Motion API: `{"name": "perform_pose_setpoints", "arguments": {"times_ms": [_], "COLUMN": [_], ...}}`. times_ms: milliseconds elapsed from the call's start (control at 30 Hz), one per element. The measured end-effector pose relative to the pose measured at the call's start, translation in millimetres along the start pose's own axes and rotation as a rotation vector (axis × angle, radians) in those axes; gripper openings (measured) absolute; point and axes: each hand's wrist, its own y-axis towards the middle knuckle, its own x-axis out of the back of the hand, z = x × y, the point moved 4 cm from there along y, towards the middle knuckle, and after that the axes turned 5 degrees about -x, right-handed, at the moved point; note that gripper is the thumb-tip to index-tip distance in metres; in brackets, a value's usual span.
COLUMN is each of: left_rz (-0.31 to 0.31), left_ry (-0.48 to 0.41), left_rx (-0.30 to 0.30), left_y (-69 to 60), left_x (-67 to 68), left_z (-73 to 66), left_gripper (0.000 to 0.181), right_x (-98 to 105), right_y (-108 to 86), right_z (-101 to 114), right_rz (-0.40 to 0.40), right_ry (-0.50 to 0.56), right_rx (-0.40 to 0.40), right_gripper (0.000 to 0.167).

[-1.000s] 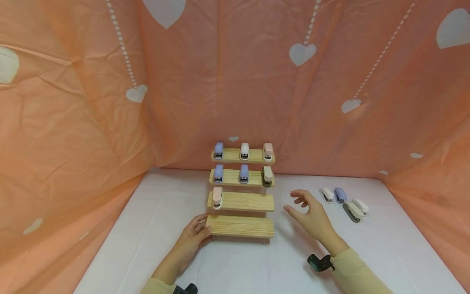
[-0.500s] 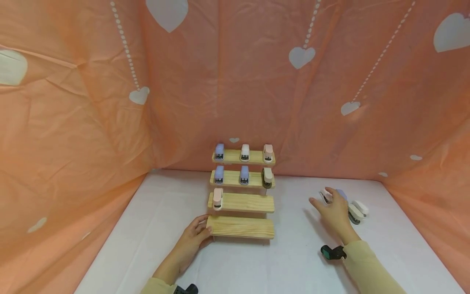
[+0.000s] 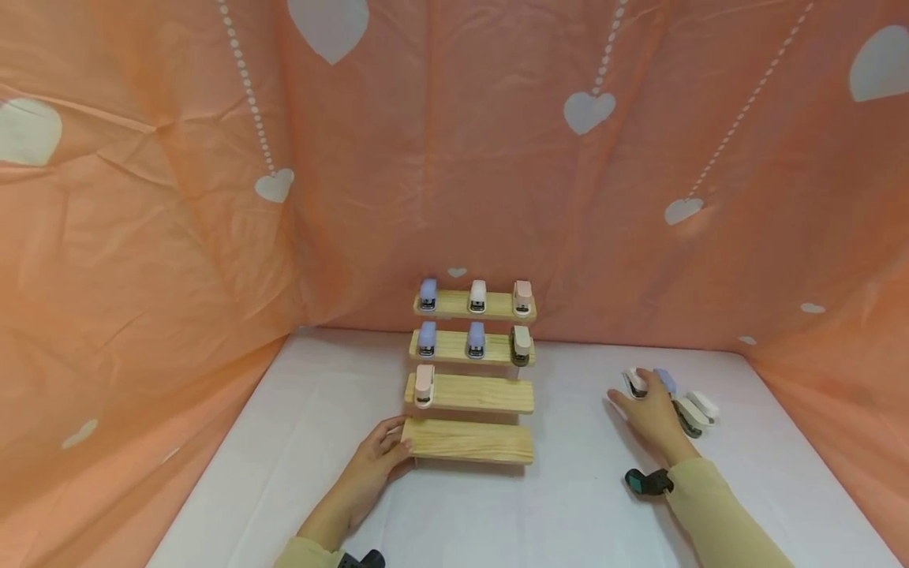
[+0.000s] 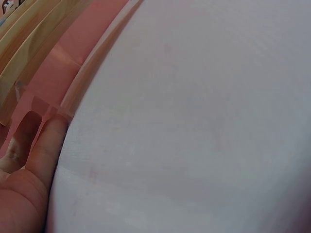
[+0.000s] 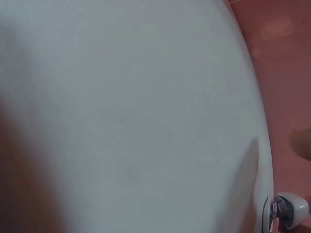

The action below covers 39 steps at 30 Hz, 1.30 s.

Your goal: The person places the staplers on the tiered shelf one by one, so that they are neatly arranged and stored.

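Observation:
My left hand [image 3: 374, 467] grips the left end of the lowest board of a stepped wooden display rack [image 3: 469, 442]. In the left wrist view, its fingers [image 4: 48, 145] touch the rack's clear support. Over to the right, my right hand [image 3: 655, 418] reaches over a small white stapler [image 3: 635, 383] on the table, its thumb apart from it. That white stapler [image 5: 293, 209] also shows at the corner of the right wrist view. Close by lie a lilac stapler [image 3: 665, 380], partly hidden by the hand, a cream-and-grey stapler [image 3: 689, 418] and another white one [image 3: 704, 406].
Several mini staplers stand on the upper two boards, and one pink stapler [image 3: 424, 385] stands at the left of the third board. A white cloth covers the table [image 3: 568, 505]. Behind it hangs an orange curtain [image 3: 497, 173] with white hearts.
From beside the rack, my right hand has moved right to the white stapler and now partly covers the lilac one. The left hand stays at the rack.

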Motion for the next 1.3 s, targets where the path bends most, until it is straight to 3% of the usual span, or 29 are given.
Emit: {"name": "perform_pose_setpoints", "arguments": {"times_ms": [233, 467, 733, 967, 1300], "left_rz": [0.011, 0.01, -0.004, -0.018, -0.026], "left_ry": [0.011, 0.008, 0.016, 0.023, 0.018], "left_rx": [0.004, 0.023, 0.013, 0.026, 0.023], "left_y": [2.5, 2.1, 3.2, 4.0, 3.9], "left_x": [1.5, 1.0, 1.6, 2.0, 1.8], "left_z": [1.2, 4.4, 3.8, 4.0, 3.5], "left_gripper": [0.06, 0.063, 0.063, 0.061, 0.059], "right_x": [-2, -5, -10, -14, -15], "right_y": [6.3, 12.6, 19.7, 21.0, 20.8], "right_z": [-4, -10, -16, -16, -14], "right_rz": [0.0, 0.031, -0.071, -0.153, -0.098], "right_ry": [0.03, 0.259, 0.386, 0.436, 0.426], "right_rx": [-0.007, -0.092, -0.227, -0.292, -0.273], "right_gripper": [0.085, 0.081, 0.081, 0.09, 0.104]}}
